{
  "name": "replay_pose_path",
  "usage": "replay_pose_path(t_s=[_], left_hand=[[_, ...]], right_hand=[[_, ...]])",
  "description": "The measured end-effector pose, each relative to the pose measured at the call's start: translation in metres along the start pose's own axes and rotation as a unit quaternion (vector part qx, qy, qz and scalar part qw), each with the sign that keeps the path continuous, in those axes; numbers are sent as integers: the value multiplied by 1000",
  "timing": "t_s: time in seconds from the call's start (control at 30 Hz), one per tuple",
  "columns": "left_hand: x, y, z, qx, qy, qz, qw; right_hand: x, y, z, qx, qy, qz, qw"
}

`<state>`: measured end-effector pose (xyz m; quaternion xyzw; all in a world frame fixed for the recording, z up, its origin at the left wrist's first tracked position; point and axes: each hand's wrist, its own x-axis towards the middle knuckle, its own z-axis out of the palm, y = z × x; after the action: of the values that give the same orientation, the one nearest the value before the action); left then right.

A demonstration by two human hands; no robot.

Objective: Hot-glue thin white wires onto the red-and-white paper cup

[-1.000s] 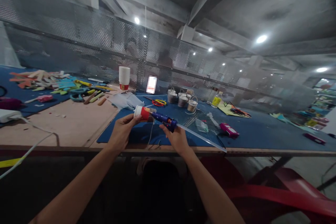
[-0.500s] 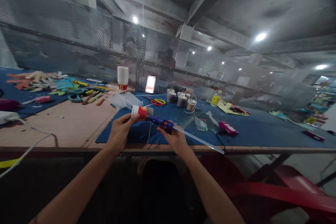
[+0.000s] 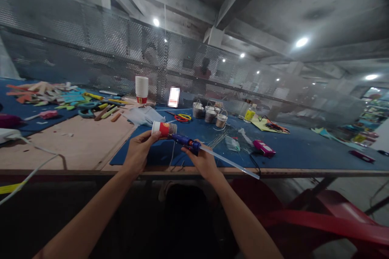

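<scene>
My left hand (image 3: 138,151) is closed around the white rim end of a red and white paper cup (image 3: 164,129), which lies tilted on its side in the air above the blue mat. A greyish-brown band of twine covers the cup's other end. My right hand (image 3: 204,162) grips a blue hot glue gun (image 3: 183,139), its nozzle at or very near the wrapped part of the cup. A long clear glue stick (image 3: 231,163) sticks out of the gun's back end toward the right. Whether glue is flowing is too small to tell.
Behind lie red and yellow scissors (image 3: 182,117) and several small handled buckets (image 3: 210,114). A stack of paper cups (image 3: 141,89) stands at the back left, near colourful strips (image 3: 45,94). A yellow bottle (image 3: 250,113) and a magenta box (image 3: 264,148) are on the right.
Almost nothing differs. Both hands, the cup and the glue gun keep nearly the same places; the view has shifted very slightly.
</scene>
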<state>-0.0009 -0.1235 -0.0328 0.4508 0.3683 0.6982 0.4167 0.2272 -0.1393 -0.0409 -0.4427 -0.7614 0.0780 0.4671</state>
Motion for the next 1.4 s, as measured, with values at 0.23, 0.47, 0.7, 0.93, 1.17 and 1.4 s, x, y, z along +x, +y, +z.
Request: replay_pose_path(t_s=[0.23,0.47,0.7,0.93,1.17,1.4], left_hand=[[-1,4,2,2,0,1,1000],[-1,1,1,6,7,1,1000],[-2,3,1,13,11,0,1000],[-2,3,1,12,-1,4,1000],[-1,2,1,17,13,0,1000],[-1,1,1,10,3,-3,1000]], right_hand=[[-1,-1,-1,23,-6,15,1000],[-1,-3,-2,-3,-16,9,1000],[-2,2,0,-23,-5,0,1000],[-2,4,1,-29,-6,-7,1000],[-2,6,3,-57,3,-12,998],[-1,8,5,-97,13,-27,995]])
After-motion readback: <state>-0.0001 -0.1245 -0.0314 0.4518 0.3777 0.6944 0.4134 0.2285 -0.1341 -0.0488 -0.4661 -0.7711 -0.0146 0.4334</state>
